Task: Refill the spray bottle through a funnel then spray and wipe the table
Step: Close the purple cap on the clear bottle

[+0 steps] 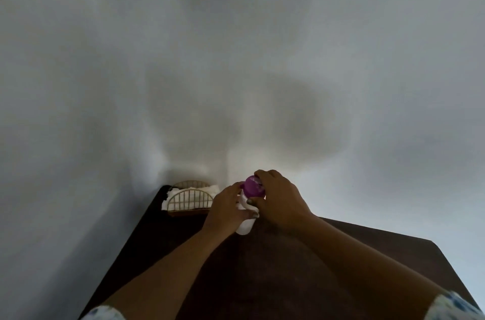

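Above the far part of the dark table [367, 254], both my hands hold a white spray bottle [245, 225] with a purple spray head [253, 186]. My left hand [227, 208] wraps around the bottle's white body. My right hand [279, 199] grips the purple head from the right, fingers over its top and thumb below it. The bottle's middle is hidden by my fingers. No funnel is in view.
A gold wire basket [190, 197] with white cloths in it stands at the table's far left corner, just left of my left hand. A pale wall fills the upper view. The table's left and right edges run close to my forearms.
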Tool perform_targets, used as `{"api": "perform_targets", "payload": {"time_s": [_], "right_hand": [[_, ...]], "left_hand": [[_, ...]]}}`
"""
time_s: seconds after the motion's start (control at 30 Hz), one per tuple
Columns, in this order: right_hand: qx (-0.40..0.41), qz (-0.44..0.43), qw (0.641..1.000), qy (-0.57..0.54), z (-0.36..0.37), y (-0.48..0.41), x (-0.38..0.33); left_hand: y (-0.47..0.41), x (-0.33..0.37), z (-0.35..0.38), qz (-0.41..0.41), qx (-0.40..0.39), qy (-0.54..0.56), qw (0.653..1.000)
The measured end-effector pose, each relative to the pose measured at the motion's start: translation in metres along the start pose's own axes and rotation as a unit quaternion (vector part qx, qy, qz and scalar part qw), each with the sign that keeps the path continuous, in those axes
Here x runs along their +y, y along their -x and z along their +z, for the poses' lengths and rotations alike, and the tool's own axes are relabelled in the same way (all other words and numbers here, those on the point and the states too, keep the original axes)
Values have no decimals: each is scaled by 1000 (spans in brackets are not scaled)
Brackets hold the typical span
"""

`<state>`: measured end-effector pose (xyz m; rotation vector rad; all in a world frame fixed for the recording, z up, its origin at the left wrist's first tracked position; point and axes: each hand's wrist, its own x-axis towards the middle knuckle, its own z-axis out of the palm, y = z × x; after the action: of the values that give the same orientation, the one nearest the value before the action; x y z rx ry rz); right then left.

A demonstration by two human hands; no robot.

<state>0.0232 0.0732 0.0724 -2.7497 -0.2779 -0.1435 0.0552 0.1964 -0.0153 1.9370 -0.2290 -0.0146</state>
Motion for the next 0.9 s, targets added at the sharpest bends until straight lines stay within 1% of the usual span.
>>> {"api": "perform_targets", "payload": {"time_s": [0.1, 0.27, 0.57, 0.77, 0.9], "right_hand": [[-1, 14, 1000, -10, 15, -28, 16], [-4, 17, 1000, -9, 26, -54, 32], [2, 35, 999, 0, 46, -79, 56], [-37, 35, 999, 19, 59, -85, 64], [-49, 35, 998, 7, 64, -82, 69]], "left_hand": [[-31, -15, 8, -8, -3, 6, 1000], [-57, -20, 15, -4, 2, -1, 1000], [-86, -38, 27, -34, -11, -8, 999], [-89, -41, 25, -40, -7, -21, 999], [-87, -38, 29, -45, -16, -72, 996]]}}
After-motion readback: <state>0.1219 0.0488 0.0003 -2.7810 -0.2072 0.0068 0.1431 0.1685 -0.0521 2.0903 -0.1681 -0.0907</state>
